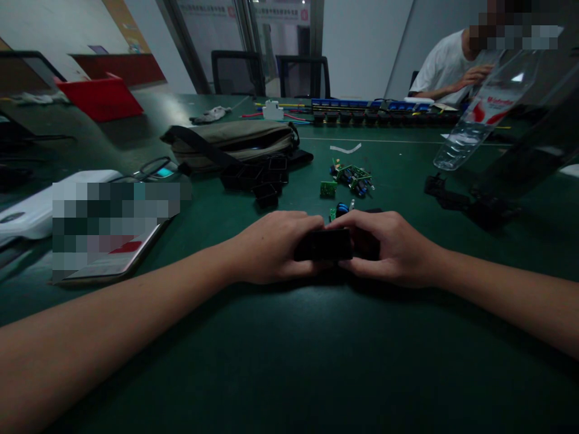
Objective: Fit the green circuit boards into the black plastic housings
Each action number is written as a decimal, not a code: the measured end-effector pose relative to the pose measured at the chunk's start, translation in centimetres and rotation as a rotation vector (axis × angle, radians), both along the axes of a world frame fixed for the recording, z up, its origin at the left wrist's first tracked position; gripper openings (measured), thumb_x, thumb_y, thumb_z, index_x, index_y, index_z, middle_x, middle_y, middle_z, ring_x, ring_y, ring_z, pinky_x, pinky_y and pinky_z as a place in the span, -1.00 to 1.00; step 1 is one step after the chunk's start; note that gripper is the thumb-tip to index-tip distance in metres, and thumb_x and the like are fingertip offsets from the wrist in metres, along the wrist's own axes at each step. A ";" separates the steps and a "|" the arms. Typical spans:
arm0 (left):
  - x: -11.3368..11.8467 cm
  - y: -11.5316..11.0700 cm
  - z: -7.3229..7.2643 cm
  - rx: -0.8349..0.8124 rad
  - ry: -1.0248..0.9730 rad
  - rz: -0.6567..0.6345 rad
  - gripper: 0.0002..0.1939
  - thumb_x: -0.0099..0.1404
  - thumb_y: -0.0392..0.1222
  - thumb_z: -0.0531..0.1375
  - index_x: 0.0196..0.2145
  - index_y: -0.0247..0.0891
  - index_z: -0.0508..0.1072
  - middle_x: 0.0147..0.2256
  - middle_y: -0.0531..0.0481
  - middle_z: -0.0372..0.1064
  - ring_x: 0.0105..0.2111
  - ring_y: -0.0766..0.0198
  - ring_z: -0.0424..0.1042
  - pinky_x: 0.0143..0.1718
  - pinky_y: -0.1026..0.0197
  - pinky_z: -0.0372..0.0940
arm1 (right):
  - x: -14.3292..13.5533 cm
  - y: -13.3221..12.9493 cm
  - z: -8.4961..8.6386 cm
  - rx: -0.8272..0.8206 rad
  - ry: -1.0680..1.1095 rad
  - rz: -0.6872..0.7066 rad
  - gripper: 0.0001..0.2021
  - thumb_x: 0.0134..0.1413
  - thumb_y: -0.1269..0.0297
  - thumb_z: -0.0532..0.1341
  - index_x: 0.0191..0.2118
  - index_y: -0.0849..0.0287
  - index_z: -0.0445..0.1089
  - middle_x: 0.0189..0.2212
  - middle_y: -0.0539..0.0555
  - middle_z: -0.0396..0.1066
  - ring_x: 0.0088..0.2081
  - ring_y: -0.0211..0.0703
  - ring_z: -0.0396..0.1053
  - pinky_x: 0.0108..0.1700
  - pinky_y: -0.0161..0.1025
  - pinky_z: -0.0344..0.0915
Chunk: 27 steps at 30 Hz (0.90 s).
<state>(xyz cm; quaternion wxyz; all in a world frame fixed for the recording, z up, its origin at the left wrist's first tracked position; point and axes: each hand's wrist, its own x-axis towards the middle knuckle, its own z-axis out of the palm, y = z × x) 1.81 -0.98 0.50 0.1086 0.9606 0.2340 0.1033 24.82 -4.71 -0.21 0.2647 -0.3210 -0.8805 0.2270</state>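
Note:
Between my two hands is a small black plastic case (332, 244), held just above the green tabletop. My left hand (275, 247) grips its left end, thumb below and fingers above. My right hand (393, 247) closes round the right side, where another dark part of it shows inside the curl of the fingers. Just behind the hands, a circuit board with a blue-and-black round component (342, 209) is partly hidden. Farther back lie a small green circuit board (328, 189) and a pile of populated circuit boards (353, 178). Several empty black cases (266, 181) are heaped to the left.
An olive bag (235, 141) lies behind the cases. At left are a phone-like device (122, 259) and a white object (58, 196). A clear bottle (488, 114) stands right, near a dark jumbled object (474, 202). A person (443, 66) sits across the table (316, 361).

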 end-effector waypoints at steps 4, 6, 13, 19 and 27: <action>0.1 0.0 0.0 0.001 0.001 0.003 -0.74 0.24 -0.04 0.23 -0.26 -0.30 0.38 -0.39 -0.01 0.35 -0.43 0.28 0.32 -0.43 0.27 0.12 | 0.0 -0.1 0.0 0.001 0.008 0.001 -0.62 0.03 0.41 0.31 0.01 0.34 0.36 -0.43 -0.06 0.34 -0.44 -0.34 0.27 -0.38 -0.39 0.19; 0.1 0.0 0.1 0.004 -0.003 0.000 -0.73 0.24 -0.04 0.23 -0.25 -0.30 0.38 -0.39 -0.01 0.35 -0.43 0.28 0.32 -0.42 0.27 0.12 | 0.0 -0.1 0.0 -0.003 0.006 0.000 -0.61 0.03 0.42 0.31 0.01 0.34 0.36 -0.42 -0.06 0.34 -0.44 -0.34 0.27 -0.38 -0.39 0.19; 0.1 0.0 0.1 0.003 0.006 0.002 -0.74 0.24 -0.04 0.23 -0.25 -0.30 0.38 -0.37 -0.02 0.37 -0.42 0.28 0.32 -0.42 0.28 0.11 | 0.0 -0.1 0.1 -0.009 -0.008 -0.006 -0.61 0.03 0.40 0.31 0.01 0.32 0.36 -0.41 -0.05 0.35 -0.42 -0.33 0.29 -0.36 -0.38 0.20; -0.1 0.0 0.0 0.006 0.007 0.005 -0.74 0.24 -0.03 0.22 -0.26 -0.29 0.37 -0.38 -0.01 0.36 -0.43 0.28 0.32 -0.43 0.27 0.11 | 0.1 0.0 0.0 -0.008 -0.004 -0.005 -0.62 0.02 0.40 0.31 0.01 0.30 0.36 -0.41 -0.06 0.35 -0.43 -0.33 0.28 -0.37 -0.38 0.20; 0.0 0.0 0.0 0.008 -0.006 0.001 -0.74 0.24 -0.04 0.22 -0.26 -0.30 0.37 -0.40 0.00 0.34 -0.44 0.29 0.31 -0.43 0.27 0.11 | 0.0 -0.1 0.1 -0.005 -0.009 -0.006 -0.62 0.03 0.39 0.31 0.01 0.31 0.36 -0.41 -0.05 0.35 -0.43 -0.33 0.28 -0.37 -0.37 0.19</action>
